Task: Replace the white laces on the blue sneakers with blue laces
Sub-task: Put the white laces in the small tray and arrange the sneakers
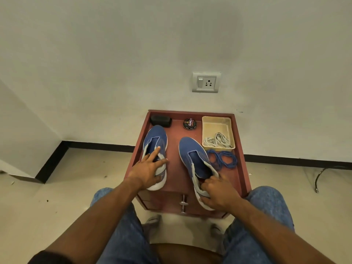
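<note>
While L hand (147, 168) rests; R hand (219, 193) grips sneaker (196, 159).

black brush (161, 121), polish tin (189, 124) and cream tray (206, 130) on red cabinet (174, 159).

Both hands (150, 168) rest on two laceless blue sneakers (196, 164) atop a cabinet (175, 149).

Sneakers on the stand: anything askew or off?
Slightly. The right sneaker sits angled, with its heel past the front edge of the stand, gripped by the right hand. The left sneaker lies straight under the left hand. The blue laces lie loose outside the tray.
</note>
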